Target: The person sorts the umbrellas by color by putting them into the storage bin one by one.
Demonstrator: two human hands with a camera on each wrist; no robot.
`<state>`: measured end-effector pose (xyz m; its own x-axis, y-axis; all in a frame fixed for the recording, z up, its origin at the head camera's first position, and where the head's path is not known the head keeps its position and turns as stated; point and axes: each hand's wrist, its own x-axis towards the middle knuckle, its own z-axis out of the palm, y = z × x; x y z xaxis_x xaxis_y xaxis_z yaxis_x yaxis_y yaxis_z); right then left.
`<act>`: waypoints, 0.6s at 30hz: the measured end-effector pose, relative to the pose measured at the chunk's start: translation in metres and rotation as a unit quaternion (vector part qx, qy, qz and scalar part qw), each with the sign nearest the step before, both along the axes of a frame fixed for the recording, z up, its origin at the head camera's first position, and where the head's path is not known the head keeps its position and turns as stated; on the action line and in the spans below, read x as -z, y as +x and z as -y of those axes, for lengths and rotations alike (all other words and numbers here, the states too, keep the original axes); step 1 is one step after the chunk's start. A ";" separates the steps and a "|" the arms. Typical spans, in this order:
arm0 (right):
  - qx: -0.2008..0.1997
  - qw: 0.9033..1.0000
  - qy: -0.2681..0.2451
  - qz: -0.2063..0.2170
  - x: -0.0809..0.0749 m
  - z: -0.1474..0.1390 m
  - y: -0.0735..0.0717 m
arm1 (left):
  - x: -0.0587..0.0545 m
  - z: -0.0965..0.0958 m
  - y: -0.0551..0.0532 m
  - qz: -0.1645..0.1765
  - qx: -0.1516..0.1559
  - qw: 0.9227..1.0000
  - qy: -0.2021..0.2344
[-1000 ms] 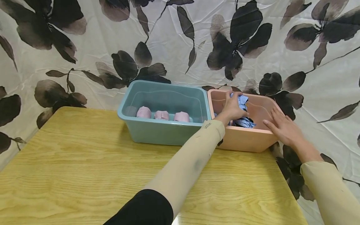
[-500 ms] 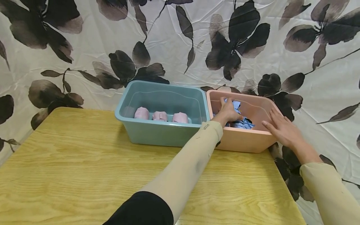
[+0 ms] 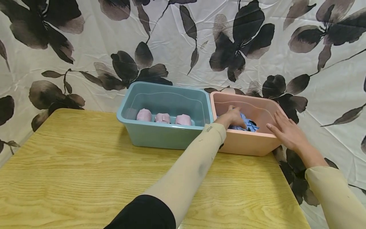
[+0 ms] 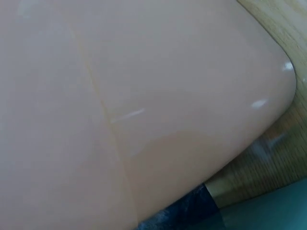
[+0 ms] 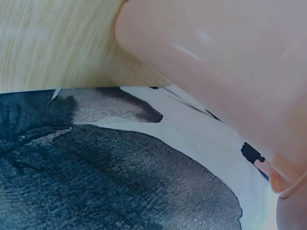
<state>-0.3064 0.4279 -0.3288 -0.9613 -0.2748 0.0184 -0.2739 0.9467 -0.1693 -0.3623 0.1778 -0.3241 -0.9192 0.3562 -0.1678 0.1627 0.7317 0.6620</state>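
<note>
In the head view my left hand [image 3: 235, 117] reaches down inside the peach bin [image 3: 246, 141], bent over crumpled blue cloth [image 3: 248, 123] with dark patches. Its fingertips are hidden, so whether they pinch the cloth is unclear. My right hand [image 3: 290, 132] lies with straight fingers against the bin's right rim. The left wrist view is filled by the smooth peach bin wall [image 4: 182, 86], with neither hand nor cloth visible. From the right wrist, the peach bin [image 5: 230, 57] appears at the upper right, again without fingers.
A teal bin [image 3: 160, 136] stands against the peach one's left side. Inside it sit three pale pink rolled bundles [image 3: 162, 118] in a row. Both bins rest at the back of the wooden table [image 3: 100, 171], before a hanging floral cloth [image 3: 183, 38].
My left hand has sunk deeper into the peach bin. The blue cloth that stood up between its fingers is lower and mostly covered. My right hand has stayed on the rim.
</note>
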 end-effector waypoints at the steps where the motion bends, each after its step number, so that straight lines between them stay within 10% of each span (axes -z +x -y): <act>1: 0.000 1.000 0.000 0.000 0.000 0.000 0.000 | 0.000 0.000 -0.001 0.004 0.021 1.000 -0.002; 11: 0.006 1.000 0.002 0.016 0.001 -0.002 -0.005 | 0.004 0.001 -0.004 0.019 0.056 0.997 0.045; 18: 0.004 1.000 -0.007 0.002 0.004 -0.002 -0.005 | 0.005 0.001 -0.006 -0.032 0.054 0.991 0.120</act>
<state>-0.3118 0.4298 -0.3330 -0.9635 -0.2673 0.0182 -0.2660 0.9462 -0.1842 -0.3678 0.1771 -0.3291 -0.8797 0.4755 -0.0088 0.2791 0.5311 0.8000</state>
